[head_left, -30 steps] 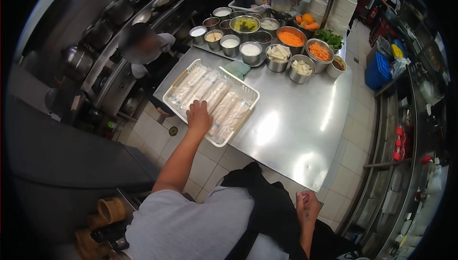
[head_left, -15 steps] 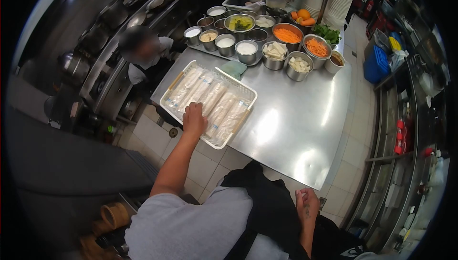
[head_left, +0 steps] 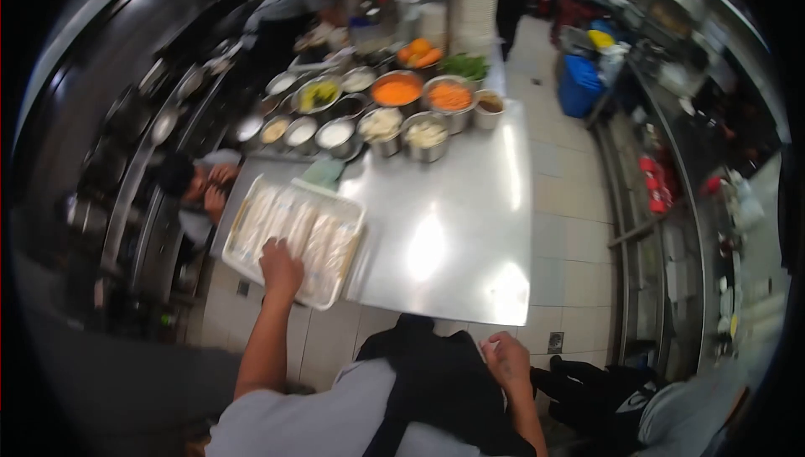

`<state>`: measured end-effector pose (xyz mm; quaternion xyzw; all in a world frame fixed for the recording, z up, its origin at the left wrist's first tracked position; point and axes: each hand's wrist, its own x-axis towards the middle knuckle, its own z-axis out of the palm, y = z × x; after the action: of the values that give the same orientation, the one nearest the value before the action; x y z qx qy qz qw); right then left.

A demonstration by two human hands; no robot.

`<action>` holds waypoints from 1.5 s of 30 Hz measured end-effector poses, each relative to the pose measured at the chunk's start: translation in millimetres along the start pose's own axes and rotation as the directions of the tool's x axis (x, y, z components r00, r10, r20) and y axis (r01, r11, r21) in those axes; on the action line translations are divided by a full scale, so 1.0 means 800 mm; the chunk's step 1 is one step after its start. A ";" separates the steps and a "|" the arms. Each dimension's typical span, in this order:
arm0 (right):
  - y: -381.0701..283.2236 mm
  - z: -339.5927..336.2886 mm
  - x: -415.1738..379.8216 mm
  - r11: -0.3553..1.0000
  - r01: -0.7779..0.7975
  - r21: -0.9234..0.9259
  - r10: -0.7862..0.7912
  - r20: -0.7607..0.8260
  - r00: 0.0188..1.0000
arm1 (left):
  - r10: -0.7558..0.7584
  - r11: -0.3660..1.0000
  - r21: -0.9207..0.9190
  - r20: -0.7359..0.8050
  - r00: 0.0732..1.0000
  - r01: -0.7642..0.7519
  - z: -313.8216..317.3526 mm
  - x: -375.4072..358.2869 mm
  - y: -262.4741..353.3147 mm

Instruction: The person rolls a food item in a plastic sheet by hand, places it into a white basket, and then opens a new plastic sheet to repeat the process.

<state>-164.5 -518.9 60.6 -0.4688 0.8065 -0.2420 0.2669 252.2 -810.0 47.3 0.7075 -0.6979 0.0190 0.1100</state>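
Note:
A white plastic basket (head_left: 351, 277) sits at the left front corner of the steel table (head_left: 402, 268). Long pale packets (head_left: 329, 243) wrapped in clear plastic lie side by side in it. My left hand (head_left: 282, 269) reaches over the basket's near rim, fingers bent down and closed on one of the packets; the fingertips are partly hidden. By the table's front edge, my right hand (head_left: 508, 359) hangs with its fingers curled, and nothing shows in it. A green cloth (head_left: 324, 173) lies just behind the basket.
Steel bowls of shredded carrot (head_left: 449, 95), pale cut pieces (head_left: 426, 133) and white contents (head_left: 335, 135) crowd the table's back. A person (head_left: 197, 189) is at the left; another (head_left: 293, 0) bends behind. Shelving (head_left: 650, 231) lines the right, beside a blue bin (head_left: 580, 86).
The view has turned, so the table and basket appear further left and lower. My left hand stays on the packets. The person at the left now has hands raised near the face.

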 end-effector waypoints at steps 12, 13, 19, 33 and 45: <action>0.054 -0.010 -0.043 0.996 -0.088 0.028 0.090 -0.115 0.989 | 0.689 0.325 -0.618 -0.364 0.627 -0.716 0.039 -0.020 0.317; 0.061 -0.011 -0.050 0.995 -0.095 0.031 0.098 -0.144 0.985 | 0.752 0.284 -0.667 -0.290 0.592 -0.689 0.044 -0.038 0.346; 0.113 -0.011 -0.117 0.962 -0.260 0.086 0.274 -0.339 0.900 | 0.984 -0.035 -0.794 -0.135 0.120 -0.607 0.089 -0.156 0.478; 0.157 0.051 -0.236 0.698 -0.507 0.505 0.707 -0.372 0.602 | 0.916 -0.255 -0.646 0.076 -0.394 -0.719 0.147 -0.241 0.556; 0.192 0.144 -0.212 0.551 -0.653 0.520 0.812 -0.154 0.563 | 0.901 -0.366 -0.543 -0.005 -0.433 -0.756 0.162 -0.253 0.558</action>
<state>-114.5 -316.4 -88.5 0.0427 0.8940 -0.3516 0.2744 -212.3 -635.5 -58.0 -0.2182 -0.9597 -0.1761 -0.0178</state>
